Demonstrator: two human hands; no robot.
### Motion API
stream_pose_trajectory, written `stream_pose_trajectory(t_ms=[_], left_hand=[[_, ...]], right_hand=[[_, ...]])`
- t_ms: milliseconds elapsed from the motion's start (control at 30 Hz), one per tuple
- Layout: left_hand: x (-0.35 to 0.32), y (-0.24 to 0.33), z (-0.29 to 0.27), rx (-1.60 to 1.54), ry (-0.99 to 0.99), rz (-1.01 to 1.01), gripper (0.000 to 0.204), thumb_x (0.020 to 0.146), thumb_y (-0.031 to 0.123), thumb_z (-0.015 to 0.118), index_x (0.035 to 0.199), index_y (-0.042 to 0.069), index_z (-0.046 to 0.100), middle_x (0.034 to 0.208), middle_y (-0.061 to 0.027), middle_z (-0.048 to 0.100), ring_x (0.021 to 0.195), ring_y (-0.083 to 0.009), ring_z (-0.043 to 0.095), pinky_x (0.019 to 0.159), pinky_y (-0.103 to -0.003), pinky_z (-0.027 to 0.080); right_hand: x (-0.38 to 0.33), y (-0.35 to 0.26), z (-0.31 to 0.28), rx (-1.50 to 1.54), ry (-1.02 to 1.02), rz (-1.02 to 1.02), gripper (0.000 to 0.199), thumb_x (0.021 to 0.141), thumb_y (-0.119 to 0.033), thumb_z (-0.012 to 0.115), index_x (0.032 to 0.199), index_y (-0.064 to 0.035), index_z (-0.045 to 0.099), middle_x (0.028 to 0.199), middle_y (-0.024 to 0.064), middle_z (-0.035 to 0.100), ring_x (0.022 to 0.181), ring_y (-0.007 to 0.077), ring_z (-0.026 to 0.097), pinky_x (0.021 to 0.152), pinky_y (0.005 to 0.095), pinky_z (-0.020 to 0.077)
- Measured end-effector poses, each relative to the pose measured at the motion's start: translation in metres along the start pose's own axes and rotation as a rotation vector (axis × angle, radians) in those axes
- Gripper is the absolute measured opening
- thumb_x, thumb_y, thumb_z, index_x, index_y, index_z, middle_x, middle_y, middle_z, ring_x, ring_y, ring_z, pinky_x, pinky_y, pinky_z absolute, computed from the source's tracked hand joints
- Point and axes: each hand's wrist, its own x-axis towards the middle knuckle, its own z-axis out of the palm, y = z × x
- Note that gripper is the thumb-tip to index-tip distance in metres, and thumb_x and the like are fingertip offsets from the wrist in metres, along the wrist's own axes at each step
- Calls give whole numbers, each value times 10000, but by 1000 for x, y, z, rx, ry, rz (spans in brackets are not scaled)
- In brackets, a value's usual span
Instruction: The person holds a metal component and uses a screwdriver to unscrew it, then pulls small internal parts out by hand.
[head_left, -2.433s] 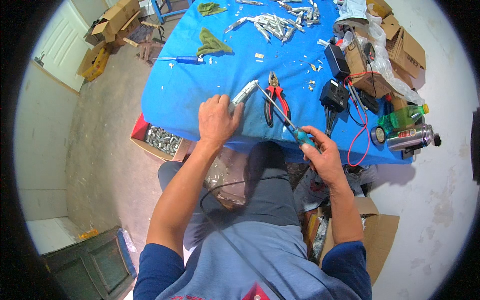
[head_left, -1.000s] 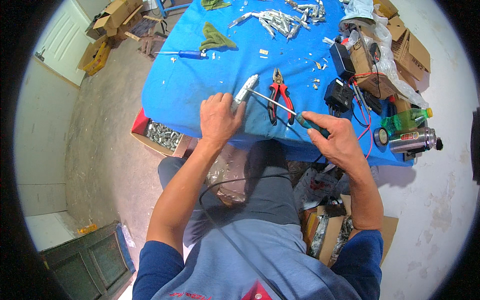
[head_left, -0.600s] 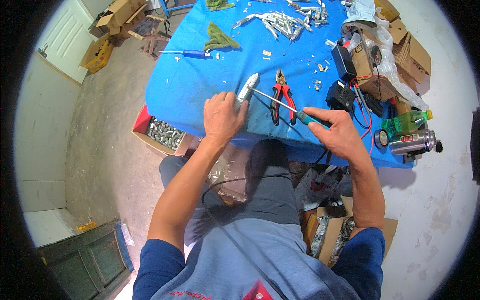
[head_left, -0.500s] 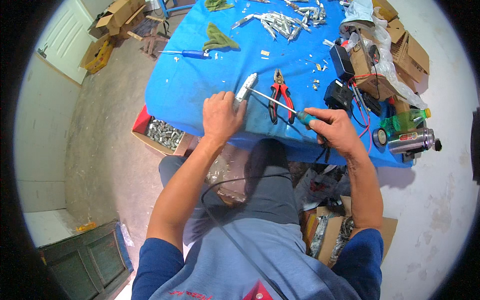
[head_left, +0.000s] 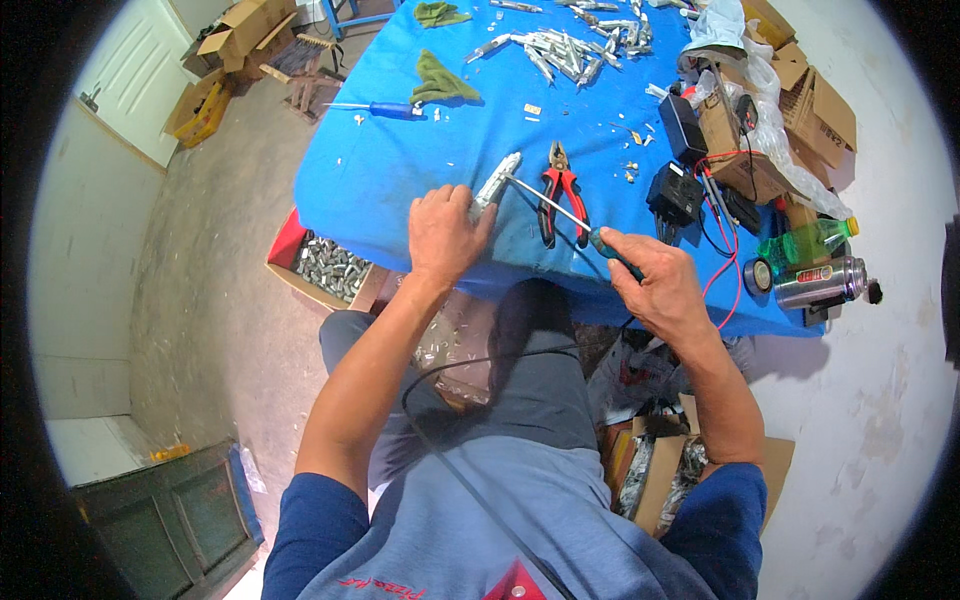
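My left hand (head_left: 447,230) is closed around the lower part of a slim silvery-white metal piece (head_left: 496,176), pressing it against the blue cloth near the table's front edge. In my right hand (head_left: 652,278) is a screwdriver (head_left: 618,256) with a green handle; its long shaft points left and its tip touches, or nearly touches, the side of the metal piece. Under the shaft lie red-and-black pliers (head_left: 561,196), jaws pointing away from me. My left fingers hide the near end of the metal piece.
Similar metal pieces (head_left: 565,52) are heaped at the far side. A blue screwdriver (head_left: 376,108) and a green rag (head_left: 440,78) lie far left. Black adapters (head_left: 676,192), a green bottle (head_left: 808,240) and a steel flask (head_left: 822,283) stand right. A box of metal parts (head_left: 330,268) sits below left.
My right hand has shifted its grip on the screwdriver handle, its fingers now wrapped farther over it. The left hand and the metal piece have barely moved.
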Motion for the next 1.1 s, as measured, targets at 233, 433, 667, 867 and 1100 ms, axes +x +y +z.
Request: stream_pose_trajectory(t_ms=[233, 433, 667, 867, 1100], left_hand=[[-1, 0, 0, -2, -1, 3, 312, 799, 306, 748, 761, 51, 571, 762, -124, 573, 766, -323, 567, 693, -426, 394], [-1, 0, 1, -5, -2, 6, 318, 805, 310, 741, 748, 56, 560, 750, -121, 564, 755, -319, 563, 689, -428, 389], [0, 0, 0, -18, 3, 13, 309, 803, 292, 742, 740, 60, 549, 739, -122, 557, 753, -324, 563, 681, -437, 389], [-1, -1, 2, 17, -11, 4, 276, 788, 269, 730, 760, 50, 565, 763, -145, 588, 779, -336, 585, 701, -447, 411], [0, -1, 3, -3, -20, 2, 277, 781, 268, 736, 766, 50, 566, 768, -144, 592, 776, -340, 587, 696, -448, 410]], right_hand=[[13, 2, -16, 4, -101, 27, 337, 828, -156, 649, 1153, -80, 689, 921, 182, 694, 817, 348, 675, 714, 412, 528], [26, -2, -25, -44, -167, 6, 329, 824, -166, 647, 1136, -72, 694, 884, 205, 681, 765, 357, 669, 680, 421, 515], [44, 0, -28, 13, -236, 24, 361, 819, -173, 636, 1152, -43, 685, 752, 194, 653, 638, 292, 640, 621, 381, 493], [41, 23, -29, 424, -368, 437, 373, 859, -203, 676, 1186, -23, 689, 752, 46, 675, 581, 71, 547, 503, 253, 456], [5, 48, 2, 910, -281, 758, 378, 888, -161, 685, 1241, -28, 654, 906, 73, 714, 679, 114, 642, 546, 230, 498]])
